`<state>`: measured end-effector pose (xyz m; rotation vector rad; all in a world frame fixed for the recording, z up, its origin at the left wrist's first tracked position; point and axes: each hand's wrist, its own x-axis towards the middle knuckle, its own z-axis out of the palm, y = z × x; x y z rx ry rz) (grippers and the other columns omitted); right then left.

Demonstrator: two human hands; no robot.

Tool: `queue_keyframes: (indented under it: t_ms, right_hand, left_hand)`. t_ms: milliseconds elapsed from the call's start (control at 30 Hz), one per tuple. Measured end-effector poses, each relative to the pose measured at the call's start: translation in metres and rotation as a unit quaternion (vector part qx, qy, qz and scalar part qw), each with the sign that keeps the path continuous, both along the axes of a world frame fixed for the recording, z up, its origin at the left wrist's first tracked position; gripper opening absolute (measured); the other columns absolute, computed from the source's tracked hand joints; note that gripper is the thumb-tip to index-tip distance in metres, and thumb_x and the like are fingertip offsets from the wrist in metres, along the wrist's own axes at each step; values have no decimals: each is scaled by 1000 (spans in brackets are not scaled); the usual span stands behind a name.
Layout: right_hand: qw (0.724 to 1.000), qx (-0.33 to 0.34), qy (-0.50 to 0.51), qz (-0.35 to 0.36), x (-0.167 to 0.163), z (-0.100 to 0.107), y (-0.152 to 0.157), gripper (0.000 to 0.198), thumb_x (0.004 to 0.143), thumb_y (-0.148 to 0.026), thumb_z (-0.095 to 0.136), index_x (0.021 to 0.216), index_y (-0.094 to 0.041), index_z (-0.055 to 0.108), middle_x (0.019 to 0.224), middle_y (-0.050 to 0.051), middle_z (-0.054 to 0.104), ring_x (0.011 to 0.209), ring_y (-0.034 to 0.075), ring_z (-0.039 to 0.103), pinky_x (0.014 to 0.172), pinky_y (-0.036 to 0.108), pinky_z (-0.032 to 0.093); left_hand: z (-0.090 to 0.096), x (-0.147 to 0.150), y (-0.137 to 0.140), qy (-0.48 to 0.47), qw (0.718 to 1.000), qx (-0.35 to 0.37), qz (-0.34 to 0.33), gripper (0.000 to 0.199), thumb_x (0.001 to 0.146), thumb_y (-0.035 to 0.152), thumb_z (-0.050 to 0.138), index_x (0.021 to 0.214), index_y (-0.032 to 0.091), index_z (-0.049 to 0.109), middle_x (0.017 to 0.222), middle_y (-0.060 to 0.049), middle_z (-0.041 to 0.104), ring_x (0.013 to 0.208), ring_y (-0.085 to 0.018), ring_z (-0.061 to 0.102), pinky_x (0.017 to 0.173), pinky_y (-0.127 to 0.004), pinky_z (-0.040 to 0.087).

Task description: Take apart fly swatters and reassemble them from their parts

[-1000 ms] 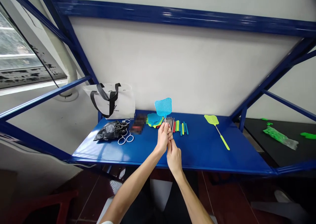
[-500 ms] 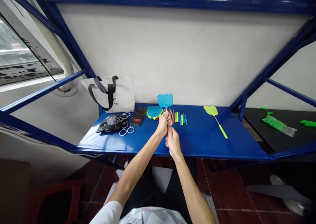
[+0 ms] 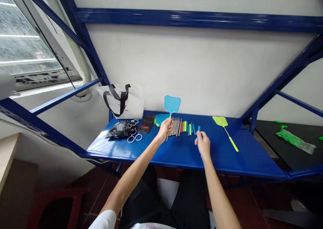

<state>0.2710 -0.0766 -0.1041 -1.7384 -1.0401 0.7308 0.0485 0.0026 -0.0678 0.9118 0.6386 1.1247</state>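
My left hand (image 3: 165,129) is closed around the metal rod of a blue fly swatter (image 3: 172,104), whose mesh head stands up above the fist. The rod's lower end sticks out below the hand. To its right, my right hand (image 3: 203,143) grips a short blue handle (image 3: 199,128), apart from the rod. Between the hands lie several metal rods (image 3: 177,126) in a row, then several red, yellow and blue handles (image 3: 185,126). Behind my left hand is a pile of blue and yellow-green swatter heads (image 3: 160,119), partly hidden. A yellow-green fly swatter (image 3: 220,121) with a handle lies at the right.
On the blue table (image 3: 151,150), a white bag (image 3: 135,103) with black straps stands at the back left. Before it lie a black plastic bag (image 3: 118,129) and white rings (image 3: 138,137). Blue frame bars (image 3: 202,20) surround the table. A black table (image 3: 275,138) holds a green-filled bag (image 3: 294,140).
My hands were together at the swatter's rod. My right hand has moved right, away from the left, and a blue handle now shows in it. The view has tilted up a little.
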Motion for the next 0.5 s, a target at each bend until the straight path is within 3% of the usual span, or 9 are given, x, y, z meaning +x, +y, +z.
queue_keyframes:
  t_ms: [33,100,167,233,400,500]
  right_hand:
    - [991,-67,-111,-29,20,1,17,42,110,-59,48,107,-23,68,73,6,69,77,25,66,71,31,47]
    - [948,-166,-269,-32,47,3,44,40,112,-50,44,116,-21,71,98,15,78,98,31,73,84,38,50]
    - [909,-219,-353,-1,55,2,62,41,113,-47,42,125,-19,70,115,21,79,108,36,75,91,43,51]
    - [891,-233,-389,35,52,-2,73,43,113,-49,40,126,-20,69,118,22,78,111,37,75,92,44,51]
    - [901,-209,-376,62,47,-13,80,56,111,-69,33,106,-27,69,99,14,79,98,36,77,84,42,51]
    - [948,-99,-299,42,40,-11,83,53,107,-72,38,103,-28,67,92,10,76,89,33,74,74,36,48]
  left_hand:
    - [-6,0,-1,14,1000,-3,-6,56,87,71,83,90,20,59,63,11,33,46,-5,20,43,-19,19]
    - [-16,0,1,30,1000,-7,-6,59,87,77,79,95,21,61,61,12,31,44,-5,17,42,-20,16]
    - [-25,1,5,36,999,0,-5,62,89,81,74,106,22,63,58,14,27,43,-6,14,42,-20,13]
    - [-33,4,11,42,999,13,-14,65,91,82,70,117,23,64,56,14,26,42,-7,13,41,-20,12]
    - [-41,7,28,38,998,9,-43,66,90,77,74,129,25,62,54,14,39,37,-6,17,41,-20,11]
    - [-41,7,30,36,998,-4,-58,61,88,75,77,118,23,63,67,9,53,39,-3,19,41,-20,11]
